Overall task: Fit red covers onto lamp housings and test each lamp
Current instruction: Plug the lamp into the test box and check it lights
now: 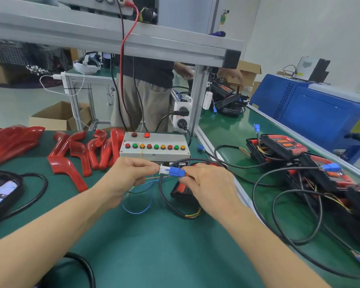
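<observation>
My left hand (127,176) pinches a white connector (163,169) just in front of the test box (154,146). Pressed against it is a blue connector (176,171), held by my right hand (208,183); the two plugs meet end to end. Under my right hand lies a lamp housing (180,190), black with a red cover, its black cable looping over the green mat. The test box has a row of red, green and amber buttons, and one upper lamp (147,135) glows red. Several loose red covers (71,154) lie at the left.
A pile of lamps with cables (299,163) fills the conveyor belt at the right. An aluminium frame post (197,100) and power strip (181,117) stand behind the box. A person stands beyond the bench. A blue machine (320,113) sits far right, a dark housing (0,192) at the left edge.
</observation>
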Demonstrator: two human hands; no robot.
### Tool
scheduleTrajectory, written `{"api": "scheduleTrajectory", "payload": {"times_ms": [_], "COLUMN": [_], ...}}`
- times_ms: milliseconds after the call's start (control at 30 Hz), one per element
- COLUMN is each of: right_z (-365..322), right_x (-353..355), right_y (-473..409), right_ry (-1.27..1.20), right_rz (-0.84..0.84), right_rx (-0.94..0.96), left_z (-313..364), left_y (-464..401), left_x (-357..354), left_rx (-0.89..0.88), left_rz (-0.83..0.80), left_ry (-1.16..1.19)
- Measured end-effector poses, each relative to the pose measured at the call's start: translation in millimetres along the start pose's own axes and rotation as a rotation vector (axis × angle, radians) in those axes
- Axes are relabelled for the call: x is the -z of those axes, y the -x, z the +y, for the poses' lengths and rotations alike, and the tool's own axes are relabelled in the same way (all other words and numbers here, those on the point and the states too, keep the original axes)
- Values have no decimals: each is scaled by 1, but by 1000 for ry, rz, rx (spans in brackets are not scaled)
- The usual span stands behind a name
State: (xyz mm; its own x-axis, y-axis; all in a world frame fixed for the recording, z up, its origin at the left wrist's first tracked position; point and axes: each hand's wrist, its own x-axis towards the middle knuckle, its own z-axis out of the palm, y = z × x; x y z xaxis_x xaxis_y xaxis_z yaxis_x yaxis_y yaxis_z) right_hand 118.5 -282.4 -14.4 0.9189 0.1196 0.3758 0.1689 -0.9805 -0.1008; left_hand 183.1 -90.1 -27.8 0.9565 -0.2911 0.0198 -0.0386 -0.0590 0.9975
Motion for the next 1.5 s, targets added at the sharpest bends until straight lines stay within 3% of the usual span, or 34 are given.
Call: {"api": "scheduleTrajectory", "payload": {"times_ms": [467, 600, 667, 733, 767, 867, 967, 1233, 1300, 1433, 1500], "right_z": [-12, -11, 0, 23, 36, 52, 47, 81, 86, 81, 80], "right_x": [3, -3, -3, 3, 5, -5, -18, 0, 3, 15, 26], "right_y": [-4, -7, -4, 1, 4, 12, 17, 36, 39, 41, 39], "right_ry": [19, -18, -209, -409, -473, -865, -1389, -1401, -1289, -908, -980], "right_rz": [104, 14, 59, 268, 284, -29, -160, 183, 287, 678, 781], "right_rx": [112, 101, -21, -316, -508, -957, -1061, -1110, -1040, -806, -769], "left_z": [8, 6, 3, -1, -3, -10, -13, -11, -11, -6, -2], "left_y": [-2, -7, -11, -14, -14, -10, -5, -8, -11, -16, -18], "left_x": [3, 8, 14, 25, 30, 35, 31, 50, 47, 35, 30], "left_rx": [4, 30, 30, 25, 20, 1, 20, 100, 120, 151, 154], "left_rz": [-84, -165, -146, -94, -77, -98, -190, -342, -365, -334, -318], "left_ry": [-36, -150, -192, -224, -236, -219, -261, -618, -740, -933, -977]}}
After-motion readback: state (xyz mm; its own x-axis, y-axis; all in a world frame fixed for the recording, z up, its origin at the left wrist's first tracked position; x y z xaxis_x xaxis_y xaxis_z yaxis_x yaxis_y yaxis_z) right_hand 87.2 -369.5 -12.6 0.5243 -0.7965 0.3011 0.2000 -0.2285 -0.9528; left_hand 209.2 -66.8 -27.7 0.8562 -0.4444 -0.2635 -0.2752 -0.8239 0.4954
